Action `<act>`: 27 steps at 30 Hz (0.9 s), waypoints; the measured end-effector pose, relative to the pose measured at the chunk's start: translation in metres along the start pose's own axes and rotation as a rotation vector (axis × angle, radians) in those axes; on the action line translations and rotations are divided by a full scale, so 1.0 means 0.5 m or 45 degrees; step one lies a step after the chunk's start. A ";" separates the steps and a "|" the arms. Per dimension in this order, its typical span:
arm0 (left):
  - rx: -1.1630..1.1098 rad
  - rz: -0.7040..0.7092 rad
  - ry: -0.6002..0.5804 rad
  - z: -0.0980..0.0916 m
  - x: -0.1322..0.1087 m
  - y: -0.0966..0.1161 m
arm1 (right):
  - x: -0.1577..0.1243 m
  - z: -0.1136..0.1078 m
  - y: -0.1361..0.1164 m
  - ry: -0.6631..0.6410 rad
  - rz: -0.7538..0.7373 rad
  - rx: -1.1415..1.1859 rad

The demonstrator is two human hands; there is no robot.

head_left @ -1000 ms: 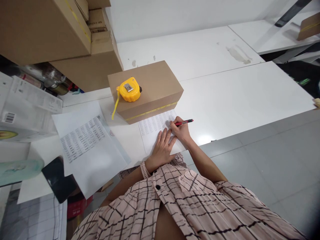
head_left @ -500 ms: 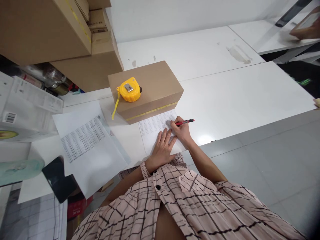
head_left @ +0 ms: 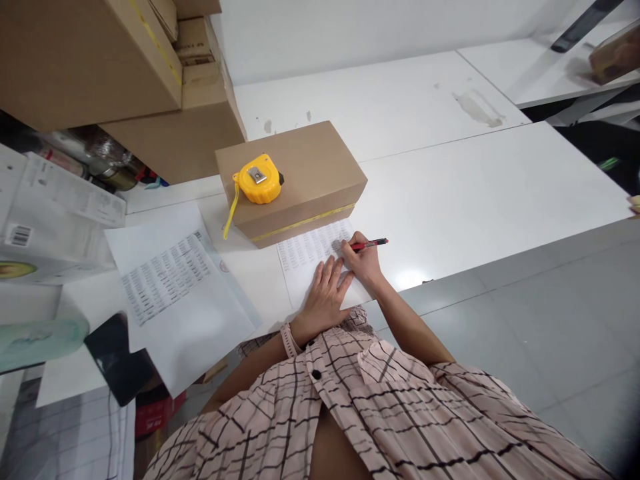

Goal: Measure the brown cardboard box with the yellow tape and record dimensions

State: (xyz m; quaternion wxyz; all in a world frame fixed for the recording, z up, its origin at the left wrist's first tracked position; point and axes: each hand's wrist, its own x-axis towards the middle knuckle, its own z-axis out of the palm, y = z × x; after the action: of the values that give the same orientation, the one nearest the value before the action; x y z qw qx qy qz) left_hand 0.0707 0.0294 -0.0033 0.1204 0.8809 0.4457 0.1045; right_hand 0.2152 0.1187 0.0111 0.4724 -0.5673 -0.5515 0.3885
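My right hand (head_left: 361, 260) is closed around a red and black pen (head_left: 369, 245), its writing end down at a printed sheet of paper (head_left: 313, 250). The tip itself is hidden by my fingers. My left hand (head_left: 326, 293) lies flat on the same sheet, fingers spread, right beside the writing hand. The sheet's far edge meets a closed brown cardboard box (head_left: 310, 160), which has a yellow strip along its near side. On top of the box rests a yellow tape measure (head_left: 259, 179) with a yellow wrist strap hanging over the edge.
More printed papers (head_left: 170, 287) lie to the left, overlapping a black flat device (head_left: 120, 360). Large cardboard boxes (head_left: 90, 60) are stacked at the back left. A greenish bottle (head_left: 43, 343) is at the left edge. The white table (head_left: 475, 193) stretches right.
My hands, the pen and the paper look unchanged. At the far upper right, a brown box-like object has shifted and tilted slightly.
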 end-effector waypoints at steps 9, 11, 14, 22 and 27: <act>0.006 0.009 0.024 -0.001 0.000 0.000 | 0.002 0.004 0.006 0.029 -0.007 0.015; 0.001 0.005 0.027 0.000 0.001 0.000 | 0.000 0.000 0.007 0.105 -0.018 -0.005; -0.009 -0.004 0.016 0.002 -0.002 0.001 | -0.010 -0.026 0.013 0.174 -0.096 -0.133; -0.249 0.025 0.352 -0.126 -0.024 -0.008 | -0.037 -0.092 0.066 -0.068 -0.501 -0.903; -0.065 -0.285 1.147 -0.297 0.038 -0.111 | -0.027 -0.076 0.086 0.026 -0.530 -0.877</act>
State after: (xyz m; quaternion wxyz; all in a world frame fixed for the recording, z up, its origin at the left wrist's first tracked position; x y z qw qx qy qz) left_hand -0.0037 0.0943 0.1221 -0.0529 0.6909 0.5432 0.4741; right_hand 0.2617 0.1035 -0.0220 0.3289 -0.5723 -0.7478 0.0712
